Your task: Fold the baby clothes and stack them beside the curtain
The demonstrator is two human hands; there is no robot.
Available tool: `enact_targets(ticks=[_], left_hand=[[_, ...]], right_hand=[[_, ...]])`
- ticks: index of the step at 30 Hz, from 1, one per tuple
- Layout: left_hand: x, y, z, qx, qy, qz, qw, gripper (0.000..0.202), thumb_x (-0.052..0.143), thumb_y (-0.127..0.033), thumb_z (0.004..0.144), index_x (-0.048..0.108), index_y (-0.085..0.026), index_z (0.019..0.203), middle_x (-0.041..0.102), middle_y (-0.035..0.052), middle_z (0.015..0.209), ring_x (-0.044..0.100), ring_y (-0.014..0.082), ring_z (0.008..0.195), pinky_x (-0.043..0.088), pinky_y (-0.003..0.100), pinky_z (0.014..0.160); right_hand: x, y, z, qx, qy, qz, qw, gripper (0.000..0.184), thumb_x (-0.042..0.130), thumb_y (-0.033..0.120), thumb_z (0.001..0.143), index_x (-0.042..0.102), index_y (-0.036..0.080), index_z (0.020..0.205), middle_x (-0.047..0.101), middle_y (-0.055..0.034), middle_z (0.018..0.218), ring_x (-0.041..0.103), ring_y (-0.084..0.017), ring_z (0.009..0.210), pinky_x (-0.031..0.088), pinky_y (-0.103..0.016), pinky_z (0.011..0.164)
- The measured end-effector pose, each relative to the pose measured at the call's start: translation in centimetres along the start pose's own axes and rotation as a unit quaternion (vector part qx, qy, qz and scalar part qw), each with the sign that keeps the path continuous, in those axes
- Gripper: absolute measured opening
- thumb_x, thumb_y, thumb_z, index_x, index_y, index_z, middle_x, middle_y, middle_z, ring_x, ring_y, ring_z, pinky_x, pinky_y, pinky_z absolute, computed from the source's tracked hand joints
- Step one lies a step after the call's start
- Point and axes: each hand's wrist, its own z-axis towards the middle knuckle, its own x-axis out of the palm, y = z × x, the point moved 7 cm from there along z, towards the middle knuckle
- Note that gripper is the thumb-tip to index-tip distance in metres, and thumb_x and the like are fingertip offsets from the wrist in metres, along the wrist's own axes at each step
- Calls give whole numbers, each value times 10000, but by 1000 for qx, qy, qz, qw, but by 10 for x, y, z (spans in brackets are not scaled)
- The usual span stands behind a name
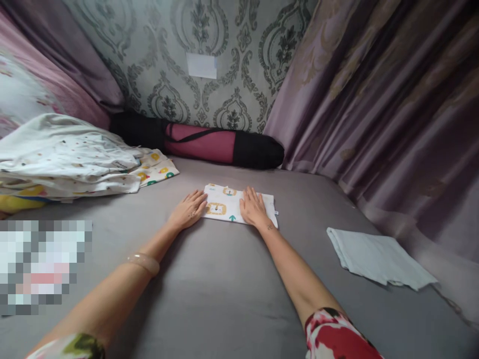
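Grey sheet (224, 299) below, I see the folded cloth (232, 203) running crosswise: left hand (190, 208) flat at its left end, right hand (254, 207) flat over its right half, neither gripping

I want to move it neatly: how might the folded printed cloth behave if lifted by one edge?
The printed cloth would probably flop and unfold, being fabric without visible fastening. It's likely light, as it looks thin. Rolling seems unlikely: it lies flat under the right hand.

Floral sleeves (339, 333) — red, white, green — and a pale left-forearm bangle (147, 263).
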Motion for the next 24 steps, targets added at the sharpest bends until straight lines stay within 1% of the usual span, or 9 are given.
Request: enact_targets(ticks=[2, 4, 7, 11, 14, 17, 20, 22, 24], left_hand=[[0, 1, 0, -3, -4, -1, 1000, 556, 217, -425, 976, 455, -156, 1401, 395, 84, 1503, 260, 233, 1430, 230, 422, 1170], [1, 3, 0, -5, -4, -4, 1000, 559, 212, -424, 977, 454, -154, 1402, 393, 88, 1504, 258, 235, 1431, 230, 427, 1170], [2, 4, 0, -5, -5, -10, 1000, 556, 214, -423, 978, 461, -153, 1396, 389, 93, 1506, 255, 236, 1432, 229, 436, 1169], [0, 2, 0, -11, -13, -10, 1000, 537, 245, -417, 972, 470, -152, 1382, 395, 100, 1501, 262, 238, 1429, 225, 437, 1168], [-3, 0, -1, -21, -10, -6, 1000, 543, 248, -403, 971, 458, -122, 1385, 396, 121, 1497, 263, 244, 1428, 217, 431, 1170], [-4, 1, -1, -28, -11, -7, 1000, 545, 235, -387, 974, 449, -105, 1389, 392, 124, 1499, 258, 250, 1429, 219, 427, 1169], [-3, 3, 0, -31, -18, -7, 999, 538, 224, -382, 977, 451, -111, 1382, 393, 118, 1500, 262, 248, 1427, 221, 428, 1169], [-2, 4, 0, -34, -24, -8, 999, 530, 228, -371, 975, 456, -106, 1373, 400, 125, 1494, 273, 248, 1423, 223, 432, 1169], [-2, 6, 0, -38, -30, -11, 999, 515, 238, -359, 971, 466, -109, 1359, 410, 128, 1487, 286, 249, 1417, 232, 439, 1165]], right_hand=[[3, 17, 2, -26, 1, 16, 1000, 604, 183, 369, 981, 258, 67, 1498, 185, -110, 1582, 120, -216, 1459, 58, -394, 1173], [10, 28, 3, -38, 7, 25, 999, 609, 183, 369, 980, 242, 61, 1502, 202, -103, 1578, 139, -211, 1456, 65, -385, 1174], [15, 32, 3, -38, 9, 26, 999, 608, 194, 356, 978, 235, 53, 1502, 214, -100, 1575, 149, -210, 1453, 64, -388, 1175], [14, 36, 8, -24, 36, 23, 999, 605, 216, 360, 977, 254, 52, 1496, 203, -117, 1575, 147, -228, 1454, 76, -412, 1170], [11, 50, 13, -34, 14, 28, 999, 596, 213, 351, 979, 260, 55, 1493, 189, -118, 1579, 120, -225, 1459, 51, -409, 1171], [15, 62, 16, -52, -3, 33, 998, 602, 218, 351, 976, 235, 59, 1502, 189, -107, 1581, 126, -215, 1458, 65, -384, 1171], [21, 66, 17, -51, 7, 32, 998, 610, 226, 351, 972, 229, 48, 1501, 187, -115, 1581, 140, -227, 1454, 83, -388, 1168], [21, 67, 20, -48, 16, 32, 998, 610, 227, 349, 972, 249, 29, 1492, 198, -134, 1576, 151, -242, 1451, 84, -401, 1167], [20, 72, 24, -46, 12, 32, 998, 609, 224, 347, 973, 264, 17, 1484, 209, -147, 1570, 156, -249, 1450, 74, -406, 1168]])
